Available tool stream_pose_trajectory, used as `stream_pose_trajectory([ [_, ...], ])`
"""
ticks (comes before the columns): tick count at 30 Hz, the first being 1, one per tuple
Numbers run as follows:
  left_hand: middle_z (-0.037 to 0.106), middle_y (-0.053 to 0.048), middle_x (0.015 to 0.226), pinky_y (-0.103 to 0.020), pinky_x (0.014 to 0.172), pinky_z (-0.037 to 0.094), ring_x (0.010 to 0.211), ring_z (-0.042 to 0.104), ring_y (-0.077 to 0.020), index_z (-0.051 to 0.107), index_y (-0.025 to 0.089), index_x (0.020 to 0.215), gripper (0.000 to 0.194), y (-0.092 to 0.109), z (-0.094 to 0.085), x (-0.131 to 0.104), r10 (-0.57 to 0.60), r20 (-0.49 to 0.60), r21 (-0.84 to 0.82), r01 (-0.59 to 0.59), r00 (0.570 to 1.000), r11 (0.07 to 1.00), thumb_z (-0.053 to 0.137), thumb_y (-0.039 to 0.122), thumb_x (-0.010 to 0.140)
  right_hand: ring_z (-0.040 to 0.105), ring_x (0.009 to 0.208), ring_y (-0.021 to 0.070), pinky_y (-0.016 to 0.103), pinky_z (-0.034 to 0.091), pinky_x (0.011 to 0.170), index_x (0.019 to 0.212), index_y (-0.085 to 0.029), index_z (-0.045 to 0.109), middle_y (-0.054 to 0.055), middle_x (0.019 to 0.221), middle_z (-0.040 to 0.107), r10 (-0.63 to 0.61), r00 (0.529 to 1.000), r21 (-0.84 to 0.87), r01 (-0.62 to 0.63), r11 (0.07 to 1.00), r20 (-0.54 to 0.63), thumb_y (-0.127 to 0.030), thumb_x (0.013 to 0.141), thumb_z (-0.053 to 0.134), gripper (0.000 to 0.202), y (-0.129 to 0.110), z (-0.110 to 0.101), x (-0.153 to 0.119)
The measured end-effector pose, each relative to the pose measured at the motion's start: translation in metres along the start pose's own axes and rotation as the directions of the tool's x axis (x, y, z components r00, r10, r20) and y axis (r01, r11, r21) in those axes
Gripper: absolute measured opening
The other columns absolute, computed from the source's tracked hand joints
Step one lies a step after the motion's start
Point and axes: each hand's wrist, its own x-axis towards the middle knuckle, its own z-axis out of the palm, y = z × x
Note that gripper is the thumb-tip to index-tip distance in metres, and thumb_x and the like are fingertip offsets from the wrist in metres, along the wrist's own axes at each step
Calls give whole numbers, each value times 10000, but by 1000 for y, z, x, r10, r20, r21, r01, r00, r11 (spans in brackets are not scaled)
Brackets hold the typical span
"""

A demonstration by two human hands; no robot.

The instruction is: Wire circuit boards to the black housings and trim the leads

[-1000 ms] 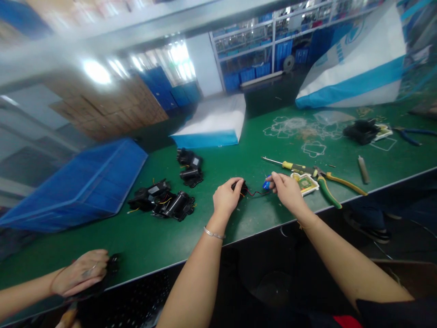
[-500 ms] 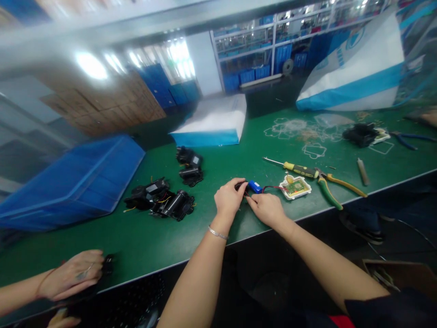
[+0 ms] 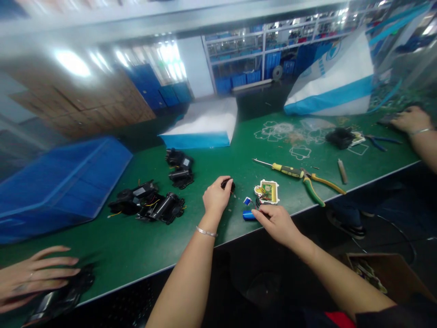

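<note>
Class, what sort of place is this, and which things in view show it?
Probably a factory workshop that handles small electronics: an exposed circuit board and pliers with green and yellow handles lie on a green workbench, and metal shelving with blue bins stands beyond.

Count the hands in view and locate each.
4: left hand on black part, right hand beside blue cylinder, co-worker's hand at lower left, another hand at far right; others may be hidden.

- the right hand [image 3: 277, 224] and blue cylindrical battery [image 3: 249, 215] have moved nearer the front edge of the bench [image 3: 136, 255]
- the white-cased circuit board [image 3: 269, 192] has turned
- the far-left co-worker's hand [image 3: 37, 276] has spread its fingers
</note>
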Motion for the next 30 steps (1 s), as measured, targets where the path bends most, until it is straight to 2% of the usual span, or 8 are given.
stream_pose_trajectory([
  [6, 700, 15, 1048, -302, 769, 470, 940, 639, -222, 644, 380, 1075, 457, -1, -5, 5, -10, 78, -40, 13, 997, 999, 314, 639, 892, 445, 601, 115, 243, 320, 596, 662, -180, 524, -22, 627, 495, -44, 999, 141, 40, 989, 24, -421, 949, 443, 384, -5, -22, -1],
  [11, 694, 7, 1062, -311, 779, 469, 961, 635, -235, 637, 383, 1088, 473, -1, -7, 7, -8, 112, -42, 12, 994, 999, 285, 638, 900, 443, 579, 109, 254, 339, 584, 631, -175, 506, -25, 594, 459, 50, 972, 450, 61, 891, -231, -376, 937, 495, 366, -16, -69, 5],
  [16, 692, -3, 1071, -323, 785, 470, 959, 631, -245, 639, 377, 1091, 451, 1, -8, 10, -10, 122, -33, 14, 993, 999, 323, 629, 891, 426, 524, 84, 250, 322, 520, 622, -167, 503, -31, 572, 428, 82, 827, 570, 308, 762, -556, -246, 929, 521, 317, -29, -128, 0],
  [19, 691, -29, 1067, -344, 777, 474, 949, 628, -266, 640, 367, 1110, 503, -1, -6, 15, -19, 128, -21, 21, 992, 1000, 302, 659, 878, 423, 490, 69, 234, 284, 460, 628, -160, 513, -29, 581, 432, 73, 711, 446, 354, 822, -699, -222, 921, 530, 301, -33, -166, -21],
  [21, 687, -56, 1072, -363, 778, 478, 950, 623, -283, 640, 350, 1126, 550, -3, -5, 18, -23, 138, -9, 24, 990, 1000, 281, 677, 870, 459, 492, 70, 229, 303, 454, 648, -152, 557, -14, 600, 494, 95, 680, 283, 171, 944, -727, -276, 913, 554, 292, -28, -191, -46],
  [23, 681, -74, 1082, -387, 781, 483, 954, 618, -299, 645, 338, 1126, 578, -5, -2, 22, -17, 138, 6, 17, 990, 1000, 262, 684, 867, 510, 504, 78, 226, 344, 478, 695, -142, 627, 9, 615, 579, 185, 722, 103, -157, 982, -667, -366, 890, 581, 300, -15, -215, -80],
  [26, 677, -82, 1078, -429, 791, 489, 957, 610, -318, 652, 335, 1117, 593, -8, 0, 28, -4, 130, 20, 1, 991, 1000, 255, 692, 860, 579, 536, 108, 236, 388, 530, 770, -146, 704, 38, 647, 666, 392, 755, -139, -530, 836, -526, -487, 851, 577, 373, 23, -244, -143],
  [30, 671, -69, 1098, -463, 841, 484, 991, 602, -315, 665, 332, 1110, 624, -11, 2, 31, 0, 128, -40, 5, 992, 999, 213, 690, 870, 559, 458, 131, 262, 348, 485, 635, -195, 714, 31, 548, 645, 553, 688, -355, -721, 595, -470, -616, 788, 545, 479, 80, -259, -216],
])
